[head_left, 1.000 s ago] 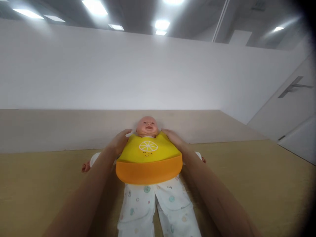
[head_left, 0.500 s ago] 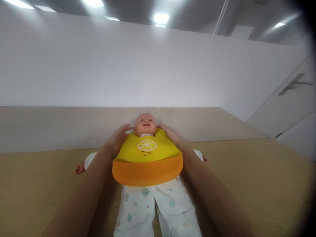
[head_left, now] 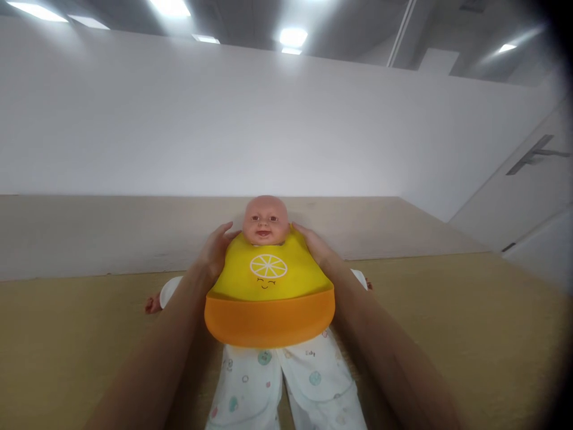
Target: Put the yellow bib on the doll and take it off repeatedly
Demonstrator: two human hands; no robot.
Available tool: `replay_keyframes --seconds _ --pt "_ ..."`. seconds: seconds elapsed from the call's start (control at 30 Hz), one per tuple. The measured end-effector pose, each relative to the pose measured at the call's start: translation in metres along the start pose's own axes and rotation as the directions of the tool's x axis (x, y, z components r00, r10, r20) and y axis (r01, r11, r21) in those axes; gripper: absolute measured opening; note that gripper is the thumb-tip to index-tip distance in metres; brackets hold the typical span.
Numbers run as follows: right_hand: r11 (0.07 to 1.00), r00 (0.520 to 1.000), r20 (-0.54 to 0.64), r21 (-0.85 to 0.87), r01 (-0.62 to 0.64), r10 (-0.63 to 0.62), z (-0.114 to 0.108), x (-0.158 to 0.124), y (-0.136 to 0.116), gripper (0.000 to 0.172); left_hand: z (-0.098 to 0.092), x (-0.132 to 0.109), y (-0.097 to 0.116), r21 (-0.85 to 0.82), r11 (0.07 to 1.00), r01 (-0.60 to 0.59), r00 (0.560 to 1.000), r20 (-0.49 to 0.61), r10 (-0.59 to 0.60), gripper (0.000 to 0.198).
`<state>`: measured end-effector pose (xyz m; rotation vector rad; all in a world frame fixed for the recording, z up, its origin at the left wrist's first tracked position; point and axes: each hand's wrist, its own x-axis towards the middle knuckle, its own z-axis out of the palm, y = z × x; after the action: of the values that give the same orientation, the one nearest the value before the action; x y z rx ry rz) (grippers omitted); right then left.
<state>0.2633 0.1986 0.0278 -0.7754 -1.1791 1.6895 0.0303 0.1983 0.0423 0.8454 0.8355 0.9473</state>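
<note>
A baby doll point(head_left: 265, 220) in white patterned pyjamas lies on its back on a tan table point(head_left: 67, 346), head away from me and lifted. It wears a yellow bib point(head_left: 268, 272) with a lemon-slice face and an orange catch pocket. My left hand point(head_left: 215, 249) reaches round the doll's neck on the left side, fingers curled behind it. My right hand point(head_left: 314, 242) does the same on the right side. The fingertips of both hands are hidden behind the neck and bib, where the bib's collar ends are.
A beige raised ledge point(head_left: 89, 233) runs along the back of the table under a white wall point(head_left: 224, 119). A white door with a handle point(head_left: 530, 158) stands at the right. The doll's arms point(head_left: 154, 304) stick out sideways on the table.
The doll's head has risen and tipped toward me. Both my hands have slid further behind its neck, and the bib has come up a little with it.
</note>
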Motion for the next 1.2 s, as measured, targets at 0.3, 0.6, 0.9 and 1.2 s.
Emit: replay_keyframes --seconds 0.3,0.6,0.9,1.2 --pt "0.929 0.969 0.053 0.277 -0.245 0.239 0.003 0.004 -0.008 0.025 0.007 0.002 0.002 -0.014 0.998 -0.056 0.996 -0.071 0.055 0.052" --pt "0.948 0.973 0.061 0.221 -0.230 0.221 0.004 0.004 -0.010 0.029 0.008 0.003 0.000 -0.046 0.998 -0.034 0.986 -0.162 0.026 0.054" --pt "0.949 0.968 0.026 0.192 -0.251 0.251 0.013 0.004 -0.020 0.022 0.003 0.002 0.002 -0.017 1.000 0.006 0.993 -0.120 -0.008 0.064" --pt "0.961 0.968 0.015 0.115 -0.251 0.251 0.011 0.010 -0.012 0.008 0.001 0.005 0.001 0.031 0.999 0.025 0.998 -0.056 -0.023 0.067"
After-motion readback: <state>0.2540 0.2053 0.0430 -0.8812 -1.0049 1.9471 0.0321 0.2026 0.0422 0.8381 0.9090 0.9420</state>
